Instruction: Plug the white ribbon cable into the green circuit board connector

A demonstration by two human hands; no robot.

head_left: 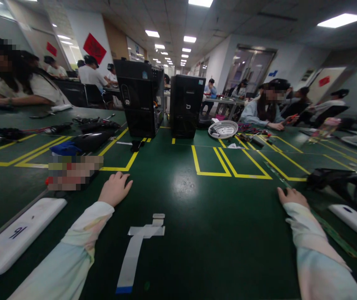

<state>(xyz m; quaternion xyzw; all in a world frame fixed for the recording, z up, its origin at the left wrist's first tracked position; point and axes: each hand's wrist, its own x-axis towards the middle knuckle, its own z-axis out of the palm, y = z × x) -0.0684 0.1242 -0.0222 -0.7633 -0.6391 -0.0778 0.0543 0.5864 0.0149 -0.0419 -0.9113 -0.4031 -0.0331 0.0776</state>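
My left hand (115, 189) rests palm down on the green table (209, 233), its fingers stretched forward and holding nothing. Far to the right, my right hand (293, 196) also lies on the tabletop, fingers loosely apart, beside a thin green strip (335, 237). Between the two arms, closer to the left one, a flat white ribbon cable (131, 258) with a blue end lies on the table. Short clear-looking pieces of tape (145, 231) cross its upper end. Neither hand touches the cable.
Two black computer towers (141, 100) stand ahead. White casings (22, 235) lie beyond both forearms, with a black plastic part (338, 181) at right. Yellow tape marks (212, 173) outline areas. Further back are a white basket (223, 130) and loose cables (5, 134). Several people sit around.
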